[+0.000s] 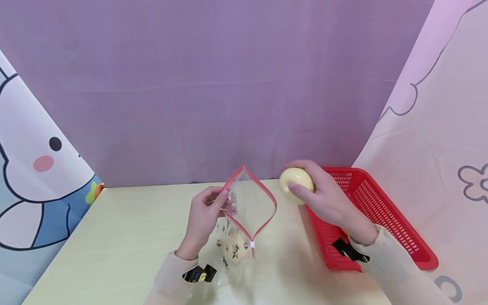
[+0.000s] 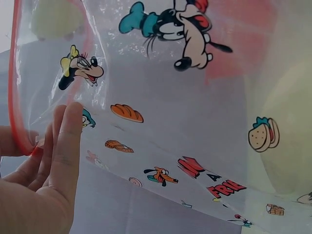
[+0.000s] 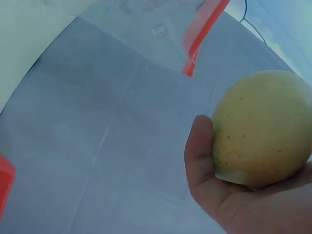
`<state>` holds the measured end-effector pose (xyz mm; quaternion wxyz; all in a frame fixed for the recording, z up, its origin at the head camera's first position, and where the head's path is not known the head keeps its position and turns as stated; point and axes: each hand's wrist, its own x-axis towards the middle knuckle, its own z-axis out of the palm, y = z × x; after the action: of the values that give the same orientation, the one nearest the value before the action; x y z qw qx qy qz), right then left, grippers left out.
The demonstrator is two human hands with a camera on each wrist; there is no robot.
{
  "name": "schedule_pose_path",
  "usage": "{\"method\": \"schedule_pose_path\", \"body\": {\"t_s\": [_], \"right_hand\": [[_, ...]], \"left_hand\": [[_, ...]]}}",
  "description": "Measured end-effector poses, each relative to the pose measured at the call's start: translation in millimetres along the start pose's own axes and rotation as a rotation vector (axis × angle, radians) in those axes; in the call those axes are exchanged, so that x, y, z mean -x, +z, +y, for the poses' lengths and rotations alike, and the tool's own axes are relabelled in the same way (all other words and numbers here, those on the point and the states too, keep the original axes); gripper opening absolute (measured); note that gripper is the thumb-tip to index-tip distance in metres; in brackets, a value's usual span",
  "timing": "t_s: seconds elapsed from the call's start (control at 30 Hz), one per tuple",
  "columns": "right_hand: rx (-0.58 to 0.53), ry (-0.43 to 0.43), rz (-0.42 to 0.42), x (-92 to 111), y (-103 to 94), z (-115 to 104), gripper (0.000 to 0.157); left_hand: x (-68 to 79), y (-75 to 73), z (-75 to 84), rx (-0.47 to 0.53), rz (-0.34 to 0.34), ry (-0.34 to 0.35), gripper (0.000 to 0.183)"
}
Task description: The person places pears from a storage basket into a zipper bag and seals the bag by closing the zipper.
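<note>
My left hand (image 1: 206, 214) pinches the left side of a clear zip bag (image 1: 263, 228) between thumb and fingers. The bag has a red zip rim, a white slider and cartoon prints, and its mouth gapes wide. Inside, near the bottom, lies a pale yellow round fruit (image 1: 232, 245), partly hidden by the prints. To the right of the bag mouth, my right hand (image 1: 329, 197) grips another pale yellow round fruit (image 3: 263, 129) with small dark specks, like an apple or pear. This one is held above the table, apart from the bag.
A red perforated plastic basket (image 1: 396, 212) stands at the right of the pale table (image 1: 126, 228), partly under my right forearm. A purple cloth wall (image 1: 213, 93) rises behind the table. Printed cartoon cloths hang on the left and right sides.
</note>
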<state>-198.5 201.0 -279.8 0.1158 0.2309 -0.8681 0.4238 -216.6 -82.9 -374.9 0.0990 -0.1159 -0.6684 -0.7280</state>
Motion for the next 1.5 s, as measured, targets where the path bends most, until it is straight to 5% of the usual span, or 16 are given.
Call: {"method": "schedule_pose_path", "body": {"t_s": [0.4,0.97,1.5], "right_hand": [[-0.097,-0.051,-0.072,-13.5,21.1,-14.3,0.042],[0.004,-0.151,-0.146,-24.4,46.2,-20.5,0.039],[0.048,-0.139,-0.249,-30.2,61.8,-20.1,0.039]], "left_hand": [[-1.6,0.7,0.5,0.004,0.003,-0.001,0.021],[-2.0,0.6,1.5,0.005,0.002,-0.002,0.017],[-1.1,2.2,2.0,0.013,-0.029,0.004,0.018]]}}
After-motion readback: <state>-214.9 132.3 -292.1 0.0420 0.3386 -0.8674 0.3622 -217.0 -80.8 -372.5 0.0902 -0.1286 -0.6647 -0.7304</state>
